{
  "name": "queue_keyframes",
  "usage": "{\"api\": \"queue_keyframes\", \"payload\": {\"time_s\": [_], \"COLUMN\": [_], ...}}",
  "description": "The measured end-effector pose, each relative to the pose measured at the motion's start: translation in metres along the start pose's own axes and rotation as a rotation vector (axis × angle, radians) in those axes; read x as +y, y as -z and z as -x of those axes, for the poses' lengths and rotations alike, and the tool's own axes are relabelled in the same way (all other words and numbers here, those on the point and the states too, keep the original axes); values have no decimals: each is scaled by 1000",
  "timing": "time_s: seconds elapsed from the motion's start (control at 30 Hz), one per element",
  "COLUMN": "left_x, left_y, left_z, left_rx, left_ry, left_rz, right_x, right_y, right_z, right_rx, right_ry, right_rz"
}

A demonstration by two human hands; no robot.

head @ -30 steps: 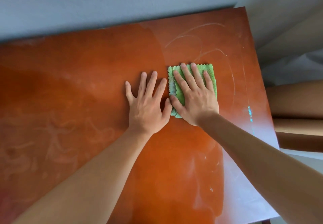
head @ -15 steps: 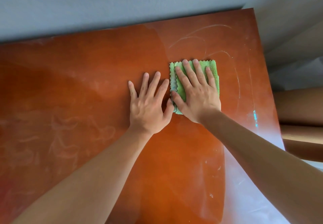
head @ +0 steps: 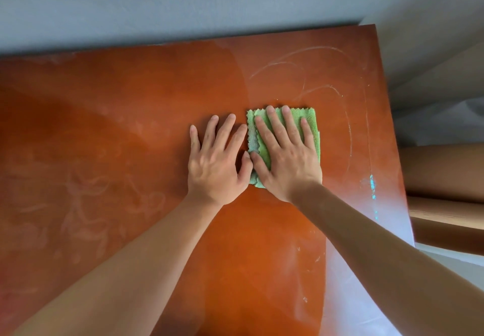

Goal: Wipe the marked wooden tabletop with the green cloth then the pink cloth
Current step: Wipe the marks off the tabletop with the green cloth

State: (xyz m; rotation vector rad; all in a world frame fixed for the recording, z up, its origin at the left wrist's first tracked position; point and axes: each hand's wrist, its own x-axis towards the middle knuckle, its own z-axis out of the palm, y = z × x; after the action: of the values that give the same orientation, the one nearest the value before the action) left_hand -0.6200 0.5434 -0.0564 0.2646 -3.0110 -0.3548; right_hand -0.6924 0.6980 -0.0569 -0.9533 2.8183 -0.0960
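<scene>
Your green cloth (head: 311, 123) lies folded into a small square with zigzag edges, flat on the wooden tabletop (head: 131, 126) right of centre. The tabletop is glossy orange-brown — pale curved chalk-like lines arc beyond and right of the cloth, and fainter smudges spread across its left part.

One view only — a wide-angle camera worn on the person's head, looking forward and steeply down over both forearms. It sits close above the surface (head: 131, 126), whose near edge falls out of the bottom of the picture, while its far edge and right edge lie within view. The far edge meets a grey wall (head: 183, 3) along the top. The left hand (head: 217, 162) and right hand (head: 285, 160) lie near the middle — the lens bends the surface's edges slightly.
</scene>
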Motion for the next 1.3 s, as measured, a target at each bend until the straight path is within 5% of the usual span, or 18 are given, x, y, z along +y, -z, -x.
{"api": "queue_keyframes", "payload": {"time_s": [0.43, 1.3], "left_x": [-2, -1], "left_y": [-2, 1], "left_z": [-1, -4], "left_rx": [-2, -89], "left_ry": [17, -4], "left_rz": [3, -26], "right_x": [5, 4], "right_y": [14, 26], "right_z": [-100, -133], "right_rx": [13, -54], "right_ry": [23, 101], "right_rz": [23, 94]}}
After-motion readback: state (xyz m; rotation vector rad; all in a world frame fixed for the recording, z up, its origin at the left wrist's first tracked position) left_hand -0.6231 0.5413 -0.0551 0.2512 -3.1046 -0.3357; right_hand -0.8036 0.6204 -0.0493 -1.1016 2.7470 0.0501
